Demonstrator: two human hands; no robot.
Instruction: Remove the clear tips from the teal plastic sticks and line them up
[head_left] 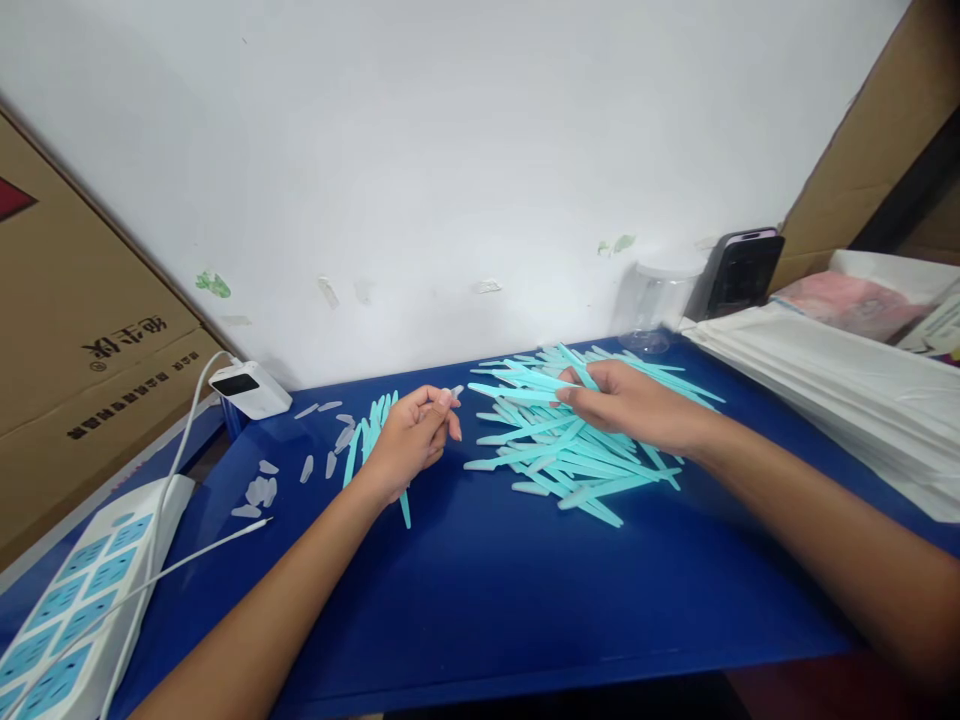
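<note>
My left hand (415,440) is closed, with a small translucent blade cap (457,391) pinched between thumb and fingers. Turquoise eyebrow razors (360,440) lie partly hidden beneath and beside it. To its left, several loose translucent caps (261,492) are scattered on the blue table (465,590). My right hand (619,400) grips a turquoise eyebrow razor (517,393), its end pointing left toward the cap, a short gap apart. Another razor may be in the same grip; I cannot tell. Under this hand spreads a big heap of similar razors (555,450), many with pale ends.
A white power strip (161,510) with cables and a small white device (251,389) stand at left, beside a cardboard box (82,330). At back right are a clear jar (660,300) and a dark phone (744,272). White stacked sheets (840,380) lie at right.
</note>
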